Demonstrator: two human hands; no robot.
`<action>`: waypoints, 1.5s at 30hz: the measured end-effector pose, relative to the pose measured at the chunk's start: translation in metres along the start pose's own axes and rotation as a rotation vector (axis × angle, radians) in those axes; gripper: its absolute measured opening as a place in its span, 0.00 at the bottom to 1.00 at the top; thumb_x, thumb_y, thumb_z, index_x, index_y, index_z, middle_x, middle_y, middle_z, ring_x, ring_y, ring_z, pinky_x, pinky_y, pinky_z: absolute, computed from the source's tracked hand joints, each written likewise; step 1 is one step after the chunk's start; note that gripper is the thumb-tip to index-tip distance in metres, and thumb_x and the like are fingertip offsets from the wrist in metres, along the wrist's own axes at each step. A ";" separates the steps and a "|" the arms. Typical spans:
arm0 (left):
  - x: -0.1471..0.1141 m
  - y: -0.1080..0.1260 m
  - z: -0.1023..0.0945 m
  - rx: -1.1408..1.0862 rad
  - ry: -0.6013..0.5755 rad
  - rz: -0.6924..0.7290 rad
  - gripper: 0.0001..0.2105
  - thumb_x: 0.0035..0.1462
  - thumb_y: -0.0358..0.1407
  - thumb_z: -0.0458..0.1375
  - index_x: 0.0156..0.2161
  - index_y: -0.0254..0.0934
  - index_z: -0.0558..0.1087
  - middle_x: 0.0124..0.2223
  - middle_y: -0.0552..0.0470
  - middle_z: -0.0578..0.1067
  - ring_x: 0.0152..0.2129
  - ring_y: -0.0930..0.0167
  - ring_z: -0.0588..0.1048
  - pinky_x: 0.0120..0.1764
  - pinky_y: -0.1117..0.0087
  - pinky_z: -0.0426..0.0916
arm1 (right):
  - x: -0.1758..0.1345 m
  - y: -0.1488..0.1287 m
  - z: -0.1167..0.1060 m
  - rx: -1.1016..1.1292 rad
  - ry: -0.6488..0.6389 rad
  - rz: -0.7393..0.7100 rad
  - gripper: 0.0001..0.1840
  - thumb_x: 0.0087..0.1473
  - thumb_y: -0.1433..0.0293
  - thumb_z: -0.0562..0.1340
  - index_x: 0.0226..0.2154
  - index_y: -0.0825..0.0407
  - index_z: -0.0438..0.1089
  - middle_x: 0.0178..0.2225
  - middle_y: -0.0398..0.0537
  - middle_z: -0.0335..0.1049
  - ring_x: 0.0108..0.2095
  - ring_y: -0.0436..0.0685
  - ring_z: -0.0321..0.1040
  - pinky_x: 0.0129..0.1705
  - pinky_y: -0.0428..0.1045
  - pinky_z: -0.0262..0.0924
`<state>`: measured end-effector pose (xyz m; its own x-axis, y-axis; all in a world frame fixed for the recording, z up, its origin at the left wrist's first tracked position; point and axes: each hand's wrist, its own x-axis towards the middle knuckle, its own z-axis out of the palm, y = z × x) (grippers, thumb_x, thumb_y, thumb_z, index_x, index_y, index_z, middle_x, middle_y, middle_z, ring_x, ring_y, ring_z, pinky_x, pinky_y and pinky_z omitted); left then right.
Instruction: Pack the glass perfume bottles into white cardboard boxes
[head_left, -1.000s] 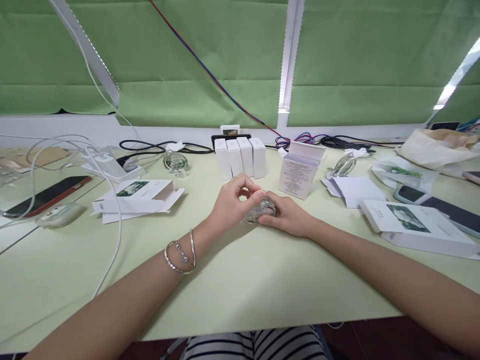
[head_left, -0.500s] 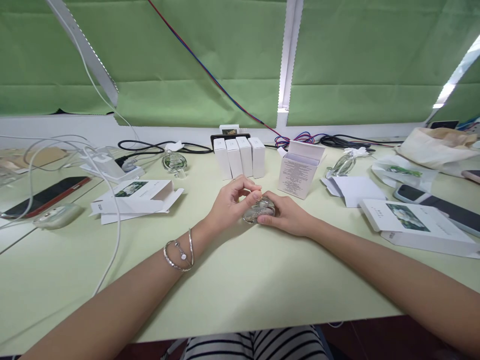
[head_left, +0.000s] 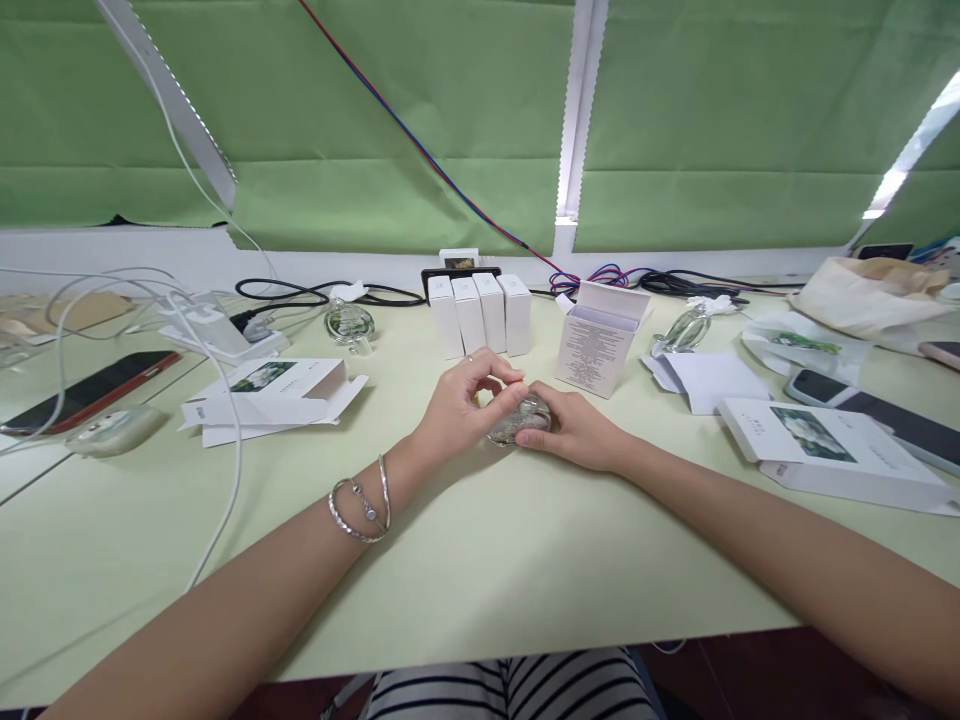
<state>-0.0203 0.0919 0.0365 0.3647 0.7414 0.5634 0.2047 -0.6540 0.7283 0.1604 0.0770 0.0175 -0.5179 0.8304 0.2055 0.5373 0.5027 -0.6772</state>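
A small round clear glass bottle (head_left: 504,430) with pale and dark bits visible inside is held low over the table, between my hands. My right hand (head_left: 579,428) is closed around its right side, thumb at the front. My left hand (head_left: 463,400), with a ring and silver bracelets at the wrist, is closed at the bottle's top, thumb and forefinger pinched together there. A bit of yellow shows behind the left fingers; the bottle's neck is hidden. Just behind the hands stands an open white carton (head_left: 596,350) with small print.
Several narrow white boxes (head_left: 469,315) stand at the back. Similar glass bottles sit left (head_left: 349,322) and right (head_left: 686,328). Flattened cartons lie left (head_left: 274,395) and right (head_left: 832,450). Phones lie left (head_left: 94,390) and right (head_left: 885,410). A white cable (head_left: 237,450) hangs across the left side.
The bottle and both hands have shifted very slightly to the right. Both hands keep the same grip, and the things around them are unmoved.
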 end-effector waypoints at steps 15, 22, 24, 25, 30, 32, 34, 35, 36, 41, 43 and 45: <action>0.001 0.005 0.001 -0.027 0.004 -0.068 0.06 0.50 0.37 0.59 0.30 0.36 0.68 0.32 0.52 0.71 0.29 0.73 0.71 0.31 0.72 0.67 | 0.000 0.002 0.001 0.014 0.004 -0.003 0.19 0.51 0.57 0.60 0.41 0.52 0.61 0.26 0.40 0.64 0.26 0.51 0.60 0.28 0.46 0.52; 0.001 0.004 0.001 0.005 0.010 -0.063 0.06 0.50 0.37 0.58 0.30 0.36 0.68 0.33 0.52 0.72 0.30 0.73 0.71 0.32 0.71 0.68 | 0.000 0.001 0.000 0.008 0.006 -0.005 0.18 0.51 0.58 0.60 0.40 0.52 0.60 0.26 0.40 0.63 0.25 0.51 0.59 0.27 0.45 0.50; 0.002 0.005 0.001 0.013 0.010 -0.069 0.06 0.50 0.37 0.58 0.29 0.36 0.67 0.33 0.52 0.72 0.30 0.73 0.71 0.32 0.71 0.68 | 0.000 0.001 0.000 0.009 0.008 -0.002 0.18 0.51 0.59 0.60 0.41 0.52 0.61 0.26 0.40 0.64 0.25 0.51 0.59 0.27 0.45 0.50; 0.002 0.006 0.001 0.017 0.009 -0.069 0.06 0.50 0.37 0.58 0.29 0.36 0.67 0.32 0.52 0.72 0.30 0.73 0.71 0.32 0.71 0.68 | 0.000 0.001 0.000 0.011 0.007 -0.001 0.18 0.51 0.58 0.60 0.41 0.52 0.61 0.26 0.40 0.64 0.25 0.51 0.59 0.27 0.45 0.50; 0.004 0.008 0.002 0.045 0.013 -0.070 0.05 0.49 0.36 0.58 0.28 0.37 0.66 0.31 0.53 0.71 0.28 0.74 0.71 0.30 0.72 0.67 | 0.000 0.001 0.001 0.020 0.006 0.001 0.19 0.51 0.58 0.60 0.42 0.52 0.61 0.26 0.40 0.64 0.25 0.51 0.59 0.28 0.45 0.51; 0.004 0.009 0.003 0.056 0.016 -0.075 0.05 0.49 0.35 0.57 0.28 0.37 0.66 0.31 0.53 0.71 0.28 0.74 0.71 0.30 0.72 0.67 | 0.000 0.001 0.001 0.022 0.002 0.000 0.20 0.51 0.58 0.60 0.44 0.52 0.61 0.26 0.40 0.64 0.26 0.51 0.59 0.28 0.45 0.51; 0.004 0.009 0.003 0.062 0.019 -0.076 0.04 0.49 0.35 0.57 0.28 0.37 0.66 0.31 0.53 0.71 0.28 0.74 0.70 0.30 0.72 0.67 | 0.000 0.000 0.001 0.022 0.001 0.000 0.21 0.51 0.58 0.60 0.45 0.52 0.61 0.27 0.40 0.65 0.26 0.51 0.60 0.28 0.45 0.51; 0.004 0.009 0.003 0.063 0.020 -0.076 0.04 0.49 0.35 0.57 0.27 0.37 0.66 0.31 0.53 0.71 0.28 0.74 0.70 0.30 0.72 0.67 | 0.000 0.000 0.001 0.021 0.002 0.001 0.22 0.51 0.58 0.60 0.45 0.52 0.61 0.27 0.40 0.65 0.26 0.51 0.60 0.28 0.45 0.51; 0.004 0.009 0.003 0.064 0.021 -0.075 0.04 0.49 0.34 0.57 0.27 0.37 0.66 0.31 0.53 0.71 0.28 0.74 0.70 0.30 0.72 0.67 | 0.000 0.000 0.001 0.020 0.003 0.002 0.22 0.51 0.57 0.60 0.45 0.52 0.61 0.27 0.41 0.65 0.26 0.52 0.60 0.28 0.45 0.51; 0.004 0.008 0.004 0.051 0.025 -0.080 0.04 0.48 0.34 0.57 0.27 0.37 0.66 0.30 0.54 0.70 0.27 0.74 0.70 0.30 0.72 0.67 | 0.000 0.000 0.001 0.021 0.002 0.003 0.22 0.51 0.57 0.60 0.45 0.52 0.61 0.28 0.41 0.66 0.26 0.52 0.60 0.28 0.46 0.51; 0.004 0.007 0.003 0.018 0.015 -0.083 0.04 0.48 0.34 0.57 0.27 0.37 0.66 0.30 0.54 0.70 0.28 0.74 0.70 0.31 0.72 0.67 | 0.001 0.000 0.001 0.022 0.002 0.000 0.20 0.51 0.58 0.60 0.44 0.51 0.61 0.28 0.42 0.66 0.27 0.52 0.61 0.29 0.46 0.51; 0.003 0.004 0.003 -0.028 -0.003 -0.082 0.05 0.49 0.35 0.58 0.29 0.37 0.67 0.31 0.54 0.70 0.27 0.75 0.70 0.31 0.72 0.67 | 0.001 0.001 0.001 0.022 0.002 -0.008 0.19 0.51 0.58 0.60 0.42 0.52 0.61 0.28 0.42 0.66 0.27 0.52 0.61 0.29 0.46 0.52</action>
<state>-0.0158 0.0910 0.0406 0.3504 0.7920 0.4999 0.2088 -0.5864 0.7826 0.1602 0.0780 0.0163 -0.5205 0.8269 0.2127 0.5183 0.5040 -0.6909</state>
